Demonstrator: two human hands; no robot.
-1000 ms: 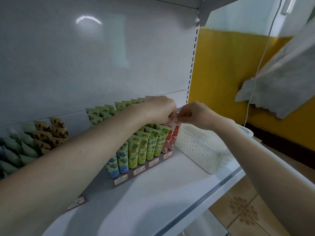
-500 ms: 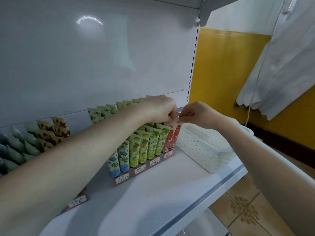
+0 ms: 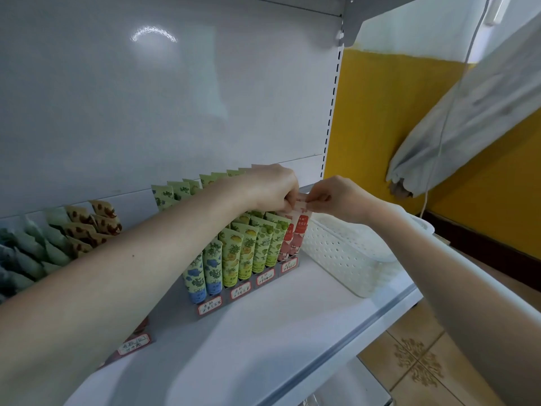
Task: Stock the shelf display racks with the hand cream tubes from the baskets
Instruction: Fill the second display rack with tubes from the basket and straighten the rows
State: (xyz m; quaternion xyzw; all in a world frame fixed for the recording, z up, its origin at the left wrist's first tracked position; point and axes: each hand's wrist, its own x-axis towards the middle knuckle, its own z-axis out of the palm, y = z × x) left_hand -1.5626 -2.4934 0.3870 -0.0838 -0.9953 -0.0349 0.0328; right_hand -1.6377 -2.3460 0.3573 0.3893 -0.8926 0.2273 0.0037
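The display rack (image 3: 248,290) holds upright hand cream tubes (image 3: 234,259) in columns: blue, yellow and green, with red at its right end. There a red tube (image 3: 301,227) stands upright, its crimped top pinched by the left hand (image 3: 272,189) and right hand (image 3: 336,197). A white perforated basket (image 3: 345,253) sits just right of the rack.

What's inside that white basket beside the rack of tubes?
In the part that shows, the basket holds no tubes, only its white inner wall. The right forearm covers its far side, and the perforated near wall hides the bottom.
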